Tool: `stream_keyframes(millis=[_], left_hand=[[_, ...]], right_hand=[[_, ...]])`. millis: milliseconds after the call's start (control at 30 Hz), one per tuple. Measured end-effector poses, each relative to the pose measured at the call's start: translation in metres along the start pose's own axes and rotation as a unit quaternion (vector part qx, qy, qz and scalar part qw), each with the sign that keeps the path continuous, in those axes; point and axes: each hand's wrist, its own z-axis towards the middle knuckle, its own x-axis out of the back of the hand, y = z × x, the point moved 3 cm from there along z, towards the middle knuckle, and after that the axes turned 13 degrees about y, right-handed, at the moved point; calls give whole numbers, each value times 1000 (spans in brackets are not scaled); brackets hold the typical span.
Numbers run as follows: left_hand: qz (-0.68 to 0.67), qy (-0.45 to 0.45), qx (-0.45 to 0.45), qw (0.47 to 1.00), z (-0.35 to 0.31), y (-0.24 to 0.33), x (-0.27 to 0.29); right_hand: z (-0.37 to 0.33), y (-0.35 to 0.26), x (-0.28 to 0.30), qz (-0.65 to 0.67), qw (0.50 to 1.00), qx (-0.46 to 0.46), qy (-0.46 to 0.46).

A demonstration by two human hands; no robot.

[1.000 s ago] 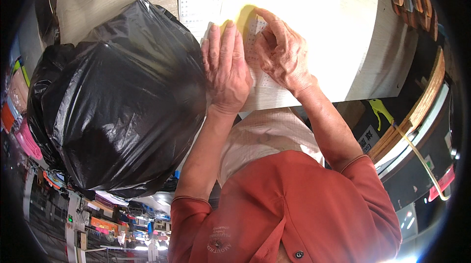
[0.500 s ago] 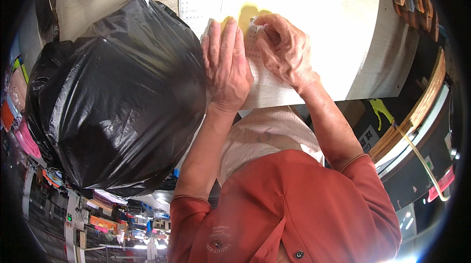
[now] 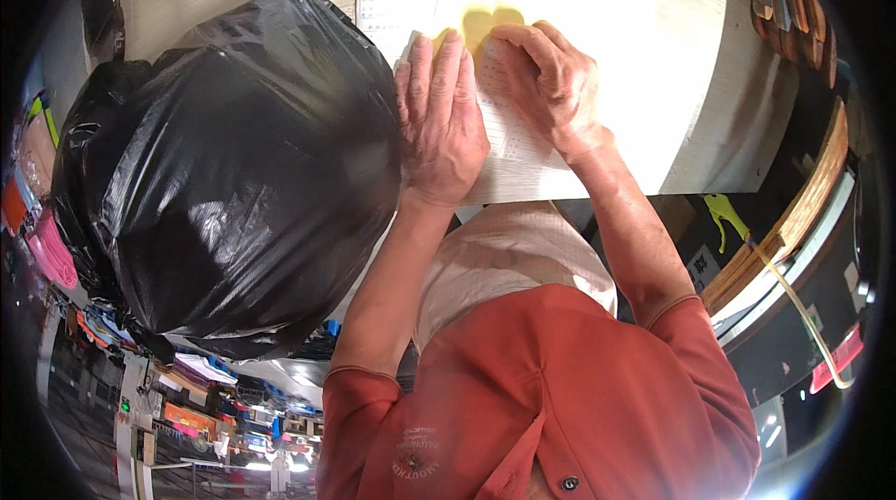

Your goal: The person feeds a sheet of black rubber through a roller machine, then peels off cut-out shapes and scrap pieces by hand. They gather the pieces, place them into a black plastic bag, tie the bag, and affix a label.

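Hard to read, up top: glare washing the pale tabletop [image 3: 672, 62] almost white, grain barely showing, far edge cut off by the frame. Half lost in that glare, a yellow sheet [image 3: 485, 22], soft-edged, true outline impossible to tell. Below it, a white printed sheet [image 3: 509, 131], thin and flat, rows of fine marks too small to make out, near edge reaching the table's front edge.

Left hand [image 3: 443, 118] flat on the printed sheet, palm down, fingers straight and together, tips reaching the yellow patch. Nothing gripped, just pressing. Right hand [image 3: 551, 80] beside it, fingers curled down onto the same paper; fingertips tucked out of view under the knuckles, so whether pinching a corner or merely pressing, cannot tell. Whatever lies beneath both palms, hidden.

Left of the hands, crowding the table's side: a big black plastic bag [image 3: 233, 173], bulging, glossy, creased, catching bright streaks of light. Contents unseen.

Lower down, an orange-red collared shirt [image 3: 551, 407], smooth cloth, one dark button, short sleeves, bare forearms rising toward the table. Between shirt and table, pale fabric [image 3: 509, 257], lightly textured.

At right, curved wooden rim [image 3: 793, 220] bent by the lens, a thin yellowish cord [image 3: 793, 299] trailing over it. Lower left, a jumble of coloured goods, blurred beyond naming.
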Motion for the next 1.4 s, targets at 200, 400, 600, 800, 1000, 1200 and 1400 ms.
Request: stream_keyframes(millis=[200,400,600,800,1000,1200,1400], left_hand=[[-6,8,13,1000,0,3,2],[-14,5,12,1000,-3,0,0],[-42,-6,40,998,-5,0,1],[-27,-22,52,998,-7,-1,0],[-26,-26,61,997,-15,-3,-10],[-46,41,33,998,-11,-3,-13],[-298,-61,247,920,5,26,56]], right_hand=[[-9,0,19,41,998,37,-22],[-26,-14,48,47,994,85,-40],[-34,-28,67,37,993,91,-65],[-42,-43,102,69,991,89,-70],[-23,-79,147,98,995,-3,-6],[24,-142,152,254,967,-6,12],[32,-228,125,331,943,43,-16]])
